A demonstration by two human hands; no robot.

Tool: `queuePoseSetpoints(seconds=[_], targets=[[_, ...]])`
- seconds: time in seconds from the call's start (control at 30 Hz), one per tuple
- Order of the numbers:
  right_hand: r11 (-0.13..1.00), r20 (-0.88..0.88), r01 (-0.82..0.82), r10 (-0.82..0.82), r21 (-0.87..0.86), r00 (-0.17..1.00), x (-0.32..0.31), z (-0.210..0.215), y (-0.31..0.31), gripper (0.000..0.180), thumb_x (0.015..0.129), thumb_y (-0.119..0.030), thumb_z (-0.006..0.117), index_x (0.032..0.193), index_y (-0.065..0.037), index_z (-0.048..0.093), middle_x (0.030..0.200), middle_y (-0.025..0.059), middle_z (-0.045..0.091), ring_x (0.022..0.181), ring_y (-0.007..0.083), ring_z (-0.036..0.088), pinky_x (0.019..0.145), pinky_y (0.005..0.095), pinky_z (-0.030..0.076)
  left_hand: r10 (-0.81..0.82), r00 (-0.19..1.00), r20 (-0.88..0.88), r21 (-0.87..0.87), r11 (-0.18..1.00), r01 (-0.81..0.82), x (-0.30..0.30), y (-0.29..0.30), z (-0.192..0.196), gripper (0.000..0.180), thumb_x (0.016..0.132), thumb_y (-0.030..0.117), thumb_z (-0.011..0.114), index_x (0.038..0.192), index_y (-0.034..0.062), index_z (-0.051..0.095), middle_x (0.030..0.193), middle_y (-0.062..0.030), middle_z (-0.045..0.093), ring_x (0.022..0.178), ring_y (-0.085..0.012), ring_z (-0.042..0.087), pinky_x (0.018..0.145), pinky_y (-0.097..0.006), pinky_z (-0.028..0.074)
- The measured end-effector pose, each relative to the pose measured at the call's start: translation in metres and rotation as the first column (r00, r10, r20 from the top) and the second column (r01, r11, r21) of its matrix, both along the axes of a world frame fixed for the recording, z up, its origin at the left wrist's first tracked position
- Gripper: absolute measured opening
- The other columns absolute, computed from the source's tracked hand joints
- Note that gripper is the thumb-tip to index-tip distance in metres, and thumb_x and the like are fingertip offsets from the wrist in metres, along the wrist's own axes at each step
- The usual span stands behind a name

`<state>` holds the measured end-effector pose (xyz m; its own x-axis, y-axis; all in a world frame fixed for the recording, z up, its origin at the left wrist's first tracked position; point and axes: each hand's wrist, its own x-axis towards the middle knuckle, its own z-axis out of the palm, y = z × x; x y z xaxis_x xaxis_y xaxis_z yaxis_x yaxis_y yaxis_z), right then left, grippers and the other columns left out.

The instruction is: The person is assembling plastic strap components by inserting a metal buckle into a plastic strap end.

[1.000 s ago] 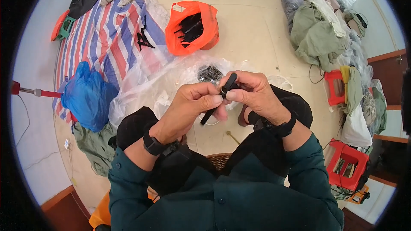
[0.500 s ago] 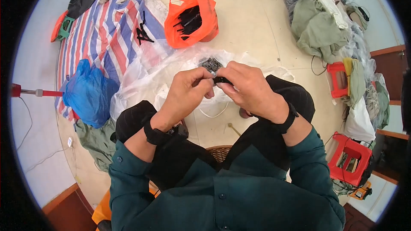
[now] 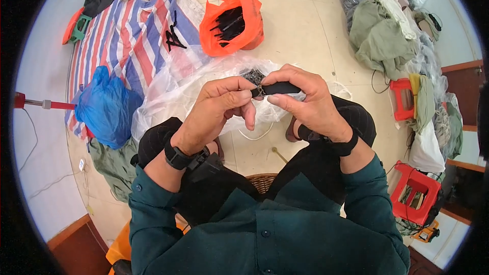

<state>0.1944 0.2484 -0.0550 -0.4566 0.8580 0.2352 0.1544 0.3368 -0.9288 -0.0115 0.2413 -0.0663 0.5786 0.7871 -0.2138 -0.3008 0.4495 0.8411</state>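
Observation:
A short black strap (image 3: 283, 88) is stretched between my hands above a clear plastic bag (image 3: 175, 79). My right hand (image 3: 313, 107) pinches its broad flat part between thumb and fingers. The narrow end sits between the thumb and forefinger of my left hand (image 3: 219, 107), whose other fingers curl loosely below. A small metal-looking fitting (image 3: 261, 90) shows on the strap between the two grips; its exact form is too small to tell. Just beyond my fingertips, a heap of small dark, shiny pieces (image 3: 252, 75) lies on the clear plastic, partly hidden by my hands.
An orange bag (image 3: 210, 33) full of black strips (image 3: 229, 24) stands ahead. To the left, a striped sheet (image 3: 137, 40) carries a few black strips (image 3: 174, 39) beside a blue bag (image 3: 104, 114). Red stools (image 3: 416, 196) and piled cloth (image 3: 379, 40) line the right side.
My right hand has shifted right and turned, showing more of the black strap. The fitting between my hands has come into sight. My left hand keeps its pinch.

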Motion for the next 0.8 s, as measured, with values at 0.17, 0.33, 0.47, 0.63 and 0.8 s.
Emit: queuePoseSetpoints(seconds=[0.17, 0.33, 0.47, 0.63, 0.8], targets=[[0.979, 0.179, -0.004, -0.033, 0.206, 0.983, -0.002, 0.0, -0.002, 0.029, 0.068, -0.005, 0.068, 0.096, -0.006, 0.061, 0.08, 0.0074, 0.056, 0.073, 0.0235, 0.054, 0.065, 0.0303, 0.043, 0.003, 0.998, -0.06, 0.059, 0.998, 0.001, 0.002, -0.003, 0.002, 0.018, 0.089, 0.014, 0.047, 0.094, -0.001, 0.056, 0.068, -0.0055, 0.058, 0.06, -0.012, 0.057, 0.059, -0.023, 0.045], [0.911, 0.209, -0.021, -0.072, 0.413, 0.975, -0.001, 0.0, 0.002, 0.028, 0.067, -0.007, 0.07, 0.094, -0.008, 0.061, 0.08, 0.0076, 0.056, 0.073, 0.0247, 0.053, 0.067, 0.0322, 0.041, -0.033, 0.997, -0.071, 0.061, 0.997, 0.038, 0.001, -0.003, 0.003, 0.018, 0.089, 0.013, 0.047, 0.095, -0.0014, 0.056, 0.068, -0.0057, 0.057, 0.06, -0.0119, 0.057, 0.059, -0.024, 0.045], [0.943, 0.134, -0.032, -0.014, 0.333, 0.991, -0.001, 0.0, -0.001, 0.025, 0.069, -0.006, 0.068, 0.092, -0.004, 0.059, 0.081, 0.0097, 0.058, 0.074, 0.0259, 0.056, 0.067, 0.033, 0.043, -0.072, 0.997, -0.002, 0.001, 0.997, 0.072, 0.0, -0.004, 0.009, 0.018, 0.088, 0.014, 0.047, 0.095, -0.0015, 0.055, 0.068, -0.0061, 0.056, 0.059, -0.0121, 0.056, 0.059, -0.024, 0.045], [0.959, 0.099, -0.027, -0.001, 0.284, 0.995, -0.002, 0.004, -0.007, 0.024, 0.071, -0.005, 0.066, 0.093, -0.001, 0.057, 0.081, 0.0119, 0.059, 0.073, 0.0273, 0.059, 0.064, 0.0323, 0.046, -0.049, 0.999, -0.002, 0.037, 0.998, 0.049, 0.001, -0.007, 0.011, 0.018, 0.087, 0.015, 0.051, 0.093, -0.0018, 0.055, 0.066, -0.0061, 0.056, 0.056, -0.0136, 0.056, 0.057, -0.025, 0.046], [0.96, 0.083, -0.013, -0.011, 0.279, 0.997, -0.004, 0.007, -0.01, 0.024, 0.073, -0.005, 0.065, 0.094, 0.0, 0.056, 0.082, 0.0127, 0.059, 0.073, 0.0269, 0.06, 0.064, 0.0318, 0.047, 0.015, 0.998, -0.063, 0.17, 0.985, -0.004, -0.001, -0.007, 0.01, 0.019, 0.085, 0.016, 0.056, 0.088, -0.0024, 0.055, 0.064, -0.0058, 0.056, 0.055, -0.0144, 0.057, 0.054, -0.025, 0.046]])
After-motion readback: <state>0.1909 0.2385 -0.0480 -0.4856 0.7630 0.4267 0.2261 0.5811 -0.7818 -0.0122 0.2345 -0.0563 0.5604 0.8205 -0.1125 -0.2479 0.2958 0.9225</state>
